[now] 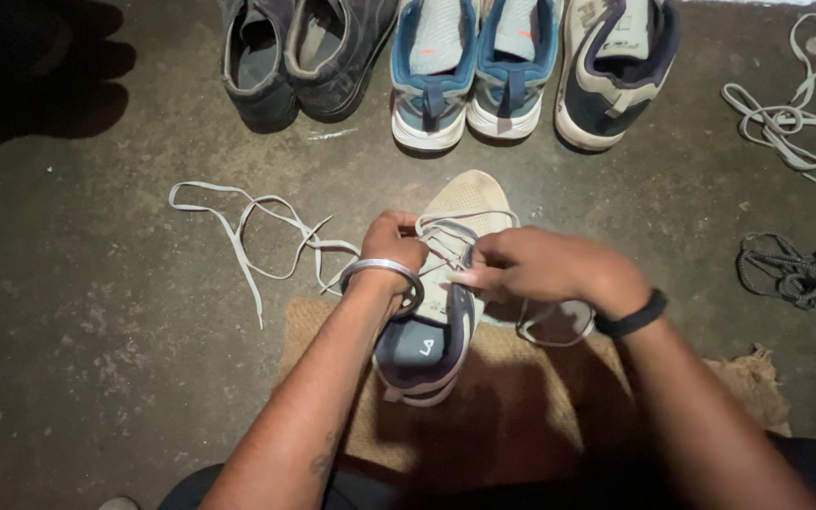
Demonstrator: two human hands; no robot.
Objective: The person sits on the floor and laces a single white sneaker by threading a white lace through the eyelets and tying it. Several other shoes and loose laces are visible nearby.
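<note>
The low fabric sneaker (450, 283) is beige at the toe with a navy heel lining, and its flat lace (238, 231) is pale grey. The woven jute mat (512, 406) is tan. The concrete floor (96, 312) is mottled dark grey. The two mesh trainers (469, 71) are teal with white soles.

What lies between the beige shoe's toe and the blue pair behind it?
Only bare dark floor separates the beige shoe from the blue pair, as the head view shows.
</note>
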